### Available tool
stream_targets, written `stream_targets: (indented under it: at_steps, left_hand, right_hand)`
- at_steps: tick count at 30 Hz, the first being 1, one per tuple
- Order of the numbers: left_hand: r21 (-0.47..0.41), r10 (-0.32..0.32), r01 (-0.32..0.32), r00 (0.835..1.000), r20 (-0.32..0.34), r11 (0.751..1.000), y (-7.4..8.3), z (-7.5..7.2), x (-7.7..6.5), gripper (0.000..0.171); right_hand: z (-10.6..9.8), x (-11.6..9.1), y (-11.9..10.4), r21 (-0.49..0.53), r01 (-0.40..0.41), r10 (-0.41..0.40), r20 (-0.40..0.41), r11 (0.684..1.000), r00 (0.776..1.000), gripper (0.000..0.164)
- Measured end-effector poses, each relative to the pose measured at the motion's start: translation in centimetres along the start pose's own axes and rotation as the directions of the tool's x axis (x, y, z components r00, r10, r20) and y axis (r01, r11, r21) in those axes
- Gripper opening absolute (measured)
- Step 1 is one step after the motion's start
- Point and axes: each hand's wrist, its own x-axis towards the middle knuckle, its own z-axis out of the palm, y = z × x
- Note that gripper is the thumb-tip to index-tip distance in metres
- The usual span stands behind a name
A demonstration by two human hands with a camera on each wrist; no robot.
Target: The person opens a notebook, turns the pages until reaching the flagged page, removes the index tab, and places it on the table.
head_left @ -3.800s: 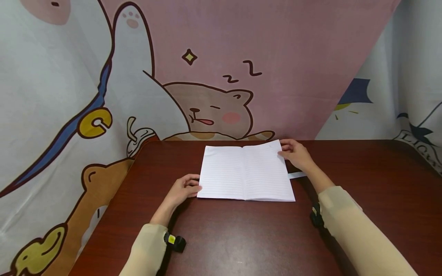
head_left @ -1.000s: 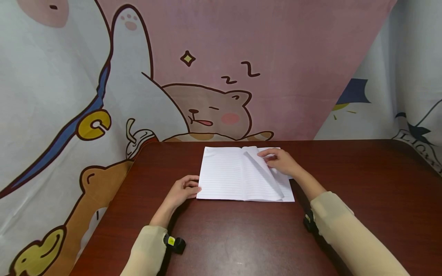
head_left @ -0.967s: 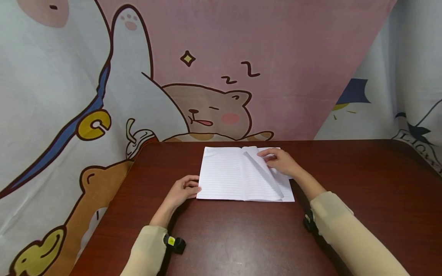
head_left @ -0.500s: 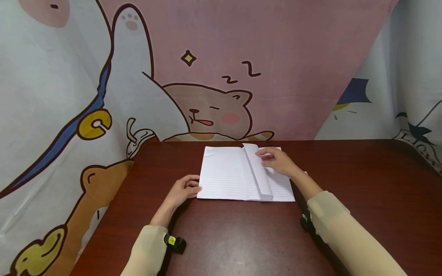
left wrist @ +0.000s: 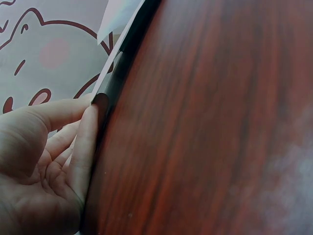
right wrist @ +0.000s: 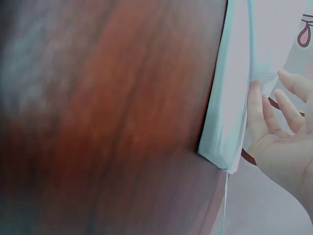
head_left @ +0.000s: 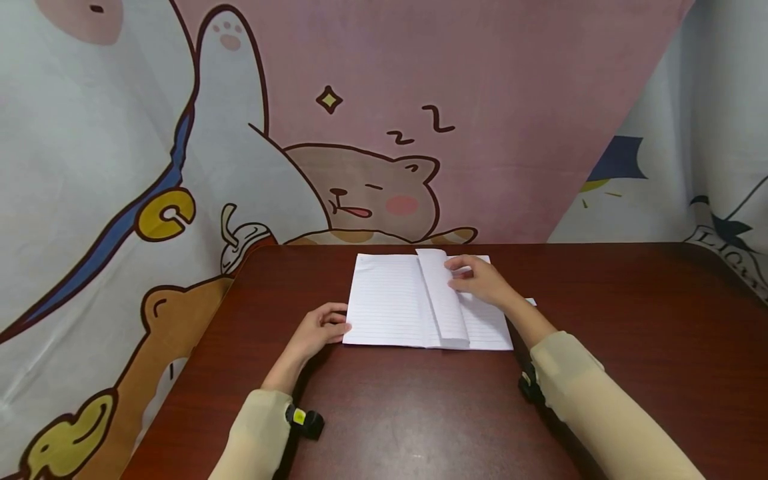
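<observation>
An open notebook with white ruled pages lies on the dark red-brown table. My left hand pinches the notebook's left edge near its lower corner; the left wrist view shows the thumb and a finger meeting at that edge. One right-hand page is lifted and bent back toward the spine in a long curl, its free edge lying leftward. At the curl's outer side, my right hand touches it with fairly straight, spread fingers. The right wrist view shows those fingertips right against the curled paper.
A white strip sticks out past the notebook's right side, partly behind the right forearm. The wooden table ends at a back edge against a cartoon-printed cloth. Each wrist wears a small black camera.
My right hand has moved leftward from the page's upper right corner, bending the page over toward the spine. The curl has narrowed and shifted left. My left hand has stayed at the edge.
</observation>
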Motion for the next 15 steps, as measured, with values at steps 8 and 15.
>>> stream_targets:
  at_steps: [8, 15]
  left_hand:
    - [0.003, 0.0, 0.0, 1.0, -0.001, 1.0, -0.14, 0.01, 0.15, 0.041]
    - [0.005, 0.005, -0.005, 1.0, -0.002, 1.0, -0.2, 0.05, 0.17, 0.041]
  right_hand:
    - [0.42, -0.07, -0.43, 0.011, -0.082, 0.082, -0.004, 0.997, 0.997, 0.039]
    - [0.81, -0.07, -0.83, 0.003, -0.1, 0.1, 0.027, 0.995, 0.995, 0.036]
